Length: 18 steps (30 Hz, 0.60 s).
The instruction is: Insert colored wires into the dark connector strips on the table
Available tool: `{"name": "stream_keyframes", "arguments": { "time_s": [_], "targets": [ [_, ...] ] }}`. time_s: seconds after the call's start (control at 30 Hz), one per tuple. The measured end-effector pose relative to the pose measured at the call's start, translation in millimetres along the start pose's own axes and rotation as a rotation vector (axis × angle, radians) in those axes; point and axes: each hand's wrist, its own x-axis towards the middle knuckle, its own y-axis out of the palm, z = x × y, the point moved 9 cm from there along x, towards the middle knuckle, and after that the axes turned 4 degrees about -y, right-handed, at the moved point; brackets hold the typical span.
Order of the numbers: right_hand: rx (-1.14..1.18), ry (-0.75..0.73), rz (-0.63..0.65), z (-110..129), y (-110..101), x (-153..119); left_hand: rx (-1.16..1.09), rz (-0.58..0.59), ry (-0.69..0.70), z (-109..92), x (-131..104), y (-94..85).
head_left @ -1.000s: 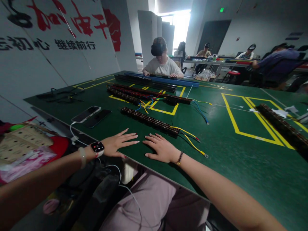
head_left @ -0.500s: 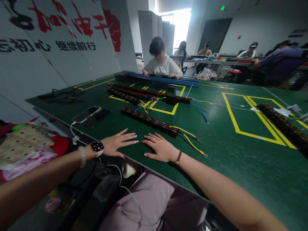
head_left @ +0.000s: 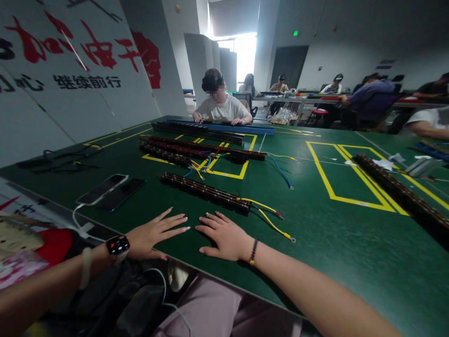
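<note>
My left hand (head_left: 150, 235) rests palm down at the front edge of the green table (head_left: 315, 243), fingers spread, holding nothing. Beside it my right hand (head_left: 226, 236) lies flat on the same surface, also with nothing in it. Just beyond both hands is a long dark bar-shaped assembly (head_left: 205, 192) with pale lines along its top. Two yellow wires (head_left: 271, 223) with ring terminals come out of its right end. Neither hand touches it. Farther back lie more dark bars (head_left: 168, 154) with red, blue and yellow wires.
Two phones lie left of my hands, a white-edged one (head_left: 103, 189) on a cable and a dark one (head_left: 122, 195). Another dark bar (head_left: 403, 192) lies at the right among paper scraps. Across the table a person (head_left: 220, 105) handles a long strip. Black cables (head_left: 65, 157) lie far left.
The view has swung slightly right and up, so the table and bars appear shifted left and lower. Both hands stay flat on the table.
</note>
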Motion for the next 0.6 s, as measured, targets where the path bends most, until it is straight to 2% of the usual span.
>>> {"name": "stream_keyframes", "arguments": {
  "time_s": [0.23, 0.4, 0.6],
  "targets": [
    [0.052, 0.031, 0.022, -1.8, -5.4, 1.3, -0.041, -0.044, -0.089, -1.6, 2.0, -6.3],
    [0.083, 0.039, 0.049, -3.3, -9.4, 3.0, -0.117, -0.010, 0.006, -0.5, 5.2, -12.6],
    [0.111, 0.043, 0.062, -4.4, -12.2, 5.2, -0.105, -0.069, 0.024, 9.4, -1.4, -6.5]
  ]
}}
